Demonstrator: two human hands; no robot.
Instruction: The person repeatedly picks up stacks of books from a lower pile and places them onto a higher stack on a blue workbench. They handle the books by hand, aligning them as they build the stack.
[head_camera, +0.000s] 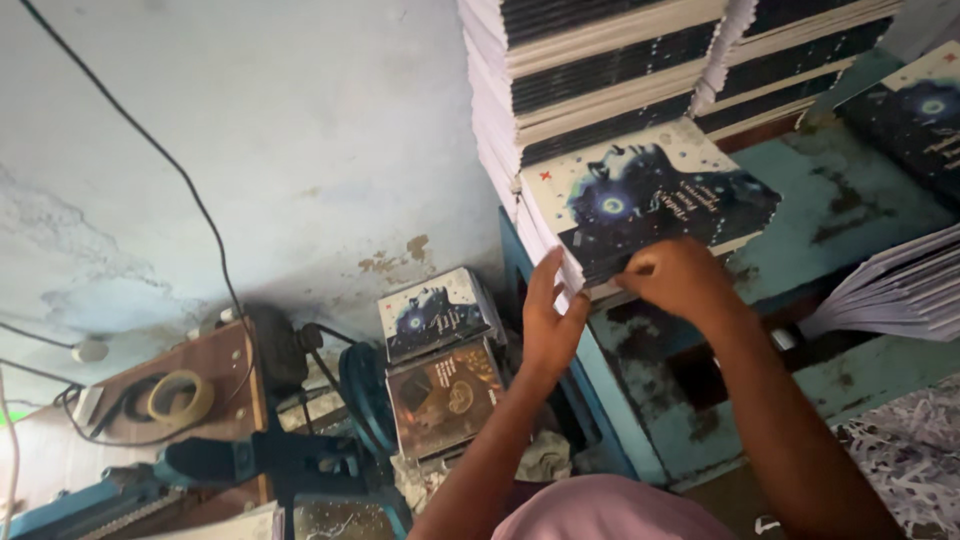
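Note:
A bundle of printed book covers (650, 200), white-edged with a dark blue picture, lies on a teal metal table (850, 200). My left hand (548, 320) presses flat against the bundle's near left edge, fingers up. My right hand (678, 278) grips the bundle's front edge from below. Behind the bundle rises a tall stack of printed sheets (600, 70) with dark and cream layers.
A lower stack of covers (440, 315) and a brown-covered pile (445, 395) sit by a blue machine (365, 395). Loose white sheets (900, 290) fan out at right, shredded paper (910, 450) below. A tape roll (180, 397) lies on a wooden shelf. A black cable (190, 200) runs down the wall.

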